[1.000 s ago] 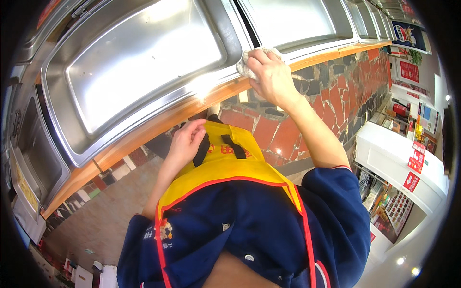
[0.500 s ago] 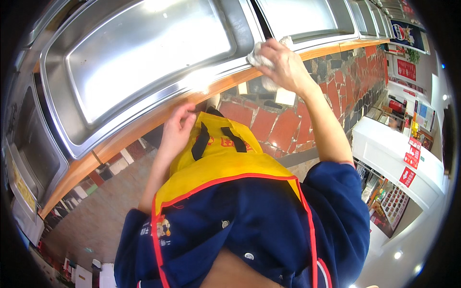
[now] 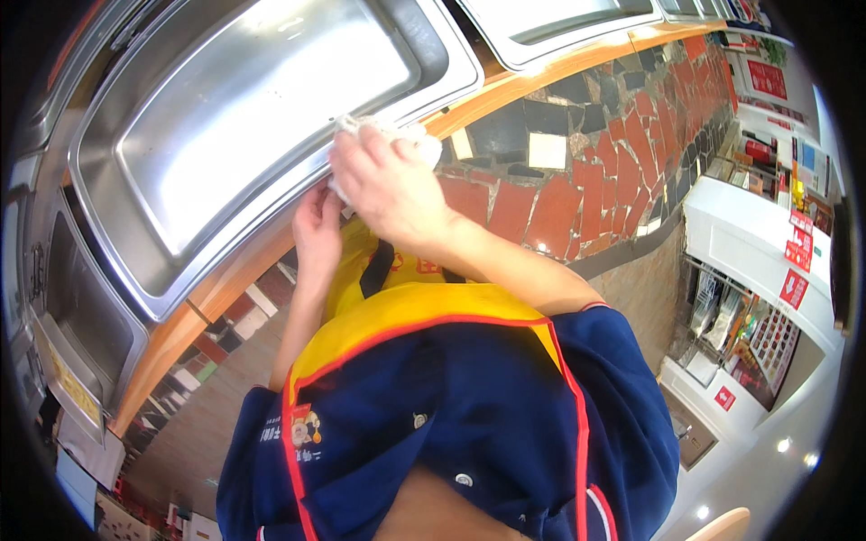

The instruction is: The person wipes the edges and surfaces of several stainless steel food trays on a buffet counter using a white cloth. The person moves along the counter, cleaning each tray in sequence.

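Pan [image 3: 271, 117] smooth, glossy metal; cloth [image 3: 428, 151] matt, rough; counter edge [image 3: 171, 337] smooth wood

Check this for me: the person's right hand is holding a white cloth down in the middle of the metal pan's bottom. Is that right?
Not quite. The head view shows the white cloth at the near rim of the metal pan, not in the middle of its bottom. The right hand is indeed holding it.
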`<state>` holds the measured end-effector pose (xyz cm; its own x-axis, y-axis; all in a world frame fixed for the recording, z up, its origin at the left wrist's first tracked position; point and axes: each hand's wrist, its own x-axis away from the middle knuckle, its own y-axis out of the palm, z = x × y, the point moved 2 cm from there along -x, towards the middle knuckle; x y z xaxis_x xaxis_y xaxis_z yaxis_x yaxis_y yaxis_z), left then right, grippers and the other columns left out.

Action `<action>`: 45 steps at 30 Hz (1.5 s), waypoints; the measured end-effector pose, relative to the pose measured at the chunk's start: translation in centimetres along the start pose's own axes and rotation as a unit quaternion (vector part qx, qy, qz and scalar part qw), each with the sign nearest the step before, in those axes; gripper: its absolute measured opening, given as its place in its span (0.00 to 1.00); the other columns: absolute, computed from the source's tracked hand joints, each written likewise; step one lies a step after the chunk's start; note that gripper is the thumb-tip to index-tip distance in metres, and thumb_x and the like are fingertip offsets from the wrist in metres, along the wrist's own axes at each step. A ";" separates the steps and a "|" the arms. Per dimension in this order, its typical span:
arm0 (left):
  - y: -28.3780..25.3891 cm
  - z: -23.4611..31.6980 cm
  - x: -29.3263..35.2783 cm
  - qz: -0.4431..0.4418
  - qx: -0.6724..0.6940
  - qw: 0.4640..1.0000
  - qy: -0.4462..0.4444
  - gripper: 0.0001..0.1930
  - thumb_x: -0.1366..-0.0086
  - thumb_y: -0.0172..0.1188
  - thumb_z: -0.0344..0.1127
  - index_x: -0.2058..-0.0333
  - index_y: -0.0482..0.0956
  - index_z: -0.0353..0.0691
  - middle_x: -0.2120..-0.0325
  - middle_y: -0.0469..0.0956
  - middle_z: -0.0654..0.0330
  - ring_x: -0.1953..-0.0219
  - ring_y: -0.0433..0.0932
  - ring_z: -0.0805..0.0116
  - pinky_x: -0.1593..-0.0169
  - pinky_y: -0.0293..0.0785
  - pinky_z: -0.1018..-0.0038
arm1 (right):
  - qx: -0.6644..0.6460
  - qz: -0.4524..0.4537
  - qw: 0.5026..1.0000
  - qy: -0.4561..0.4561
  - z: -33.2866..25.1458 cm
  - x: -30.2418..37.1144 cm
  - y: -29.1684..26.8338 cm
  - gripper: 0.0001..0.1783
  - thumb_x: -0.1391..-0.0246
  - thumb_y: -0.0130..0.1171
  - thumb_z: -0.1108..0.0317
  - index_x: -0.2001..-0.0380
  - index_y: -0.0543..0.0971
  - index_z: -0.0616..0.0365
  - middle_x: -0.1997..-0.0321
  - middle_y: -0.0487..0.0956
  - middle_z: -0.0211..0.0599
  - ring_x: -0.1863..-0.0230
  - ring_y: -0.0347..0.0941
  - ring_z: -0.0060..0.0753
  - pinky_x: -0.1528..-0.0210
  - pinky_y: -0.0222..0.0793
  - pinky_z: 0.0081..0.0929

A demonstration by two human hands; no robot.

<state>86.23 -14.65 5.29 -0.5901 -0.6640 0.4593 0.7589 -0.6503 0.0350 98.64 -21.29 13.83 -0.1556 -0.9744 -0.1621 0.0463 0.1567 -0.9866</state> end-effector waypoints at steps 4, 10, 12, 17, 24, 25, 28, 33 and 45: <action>0.3 0.6 0.0 -0.023 0.012 0.999 0.041 0.16 0.30 0.45 0.29 0.47 0.71 0.31 0.49 0.74 0.54 0.47 0.73 0.68 0.47 0.71 0.72 | 0.065 0.026 0.989 0.129 6.6 1.7 1.4 0.21 0.54 0.54 0.71 0.54 0.73 0.61 0.45 0.70 0.42 0.45 0.67 0.42 0.50 0.66 0.40; 0.4 1.4 -0.2 -0.020 -0.035 0.999 0.034 0.16 0.31 0.45 0.29 0.47 0.71 0.33 0.48 0.74 0.54 0.47 0.73 0.67 0.46 0.71 0.72 | -0.093 0.145 0.960 0.219 12.6 5.8 0.8 0.29 0.63 0.65 0.74 0.52 0.72 0.57 0.48 0.74 0.40 0.48 0.70 0.46 0.47 0.67 0.37; 0.2 1.4 -0.4 -0.022 -0.061 0.997 0.035 0.16 0.30 0.46 0.32 0.47 0.72 0.35 0.48 0.74 0.56 0.46 0.72 0.68 0.47 0.72 0.72 | -0.110 0.155 0.951 0.245 12.9 6.9 2.2 0.29 0.62 0.64 0.71 0.52 0.71 0.57 0.47 0.73 0.41 0.48 0.70 0.47 0.48 0.66 0.38; -0.2 1.7 -0.6 -0.041 -0.078 0.995 0.047 0.17 0.30 0.44 0.30 0.46 0.72 0.34 0.48 0.74 0.54 0.46 0.73 0.67 0.46 0.71 0.72 | -0.095 0.056 0.958 0.266 10.9 6.2 11.6 0.29 0.54 0.60 0.52 0.53 0.73 0.60 0.41 0.68 0.44 0.38 0.61 0.51 0.40 0.54 0.53; -1.8 2.9 -0.2 -0.072 -0.119 0.989 0.042 0.16 0.30 0.46 0.30 0.47 0.72 0.32 0.50 0.75 0.55 0.51 0.75 0.68 0.48 0.71 0.73 | -0.114 0.017 0.975 0.190 2.6 5.2 13.1 0.19 0.58 0.61 0.61 0.61 0.76 0.57 0.49 0.70 0.48 0.41 0.61 0.59 0.43 0.54 0.60; -2.0 2.6 -0.2 -0.089 -0.113 0.989 0.045 0.15 0.30 0.46 0.30 0.47 0.71 0.32 0.51 0.76 0.55 0.52 0.75 0.69 0.49 0.72 0.74 | -0.157 0.091 0.974 0.133 0.1 5.0 13.5 0.20 0.58 0.61 0.61 0.60 0.77 0.56 0.49 0.71 0.48 0.41 0.62 0.58 0.40 0.52 0.61; -3.5 1.4 1.2 -0.065 -0.067 0.995 0.028 0.14 0.30 0.47 0.29 0.48 0.71 0.32 0.56 0.77 0.55 0.54 0.76 0.70 0.51 0.72 0.75 | -0.238 -0.048 0.968 0.067 -5.0 2.2 12.9 0.19 0.56 0.58 0.56 0.60 0.79 0.52 0.46 0.71 0.44 0.38 0.60 0.50 0.36 0.50 0.58; -6.1 -1.0 4.3 -0.043 -0.091 0.995 -0.002 0.12 0.30 0.47 0.29 0.51 0.72 0.32 0.60 0.77 0.57 0.59 0.76 0.71 0.52 0.72 0.77 | -0.282 0.073 0.951 -0.099 -7.8 1.6 13.2 0.14 0.55 0.54 0.59 0.65 0.77 0.50 0.54 0.73 0.30 0.44 0.64 0.38 0.42 0.58 0.51; -0.2 -0.6 0.9 -0.050 -0.091 0.995 0.012 0.13 0.30 0.49 0.34 0.52 0.72 0.34 0.63 0.77 0.58 0.63 0.77 0.72 0.57 0.74 0.77 | -0.058 0.103 0.977 0.178 19.8 9.9 10.4 0.15 0.60 0.59 0.68 0.64 0.77 0.55 0.54 0.74 0.35 0.52 0.69 0.40 0.55 0.64 0.43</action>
<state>85.45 -15.33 5.18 -0.6683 -0.6001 0.4397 0.6351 -0.7680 -0.0829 117.09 -32.52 2.39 -0.4894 -0.8058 -0.3336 0.0037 0.3806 -0.9247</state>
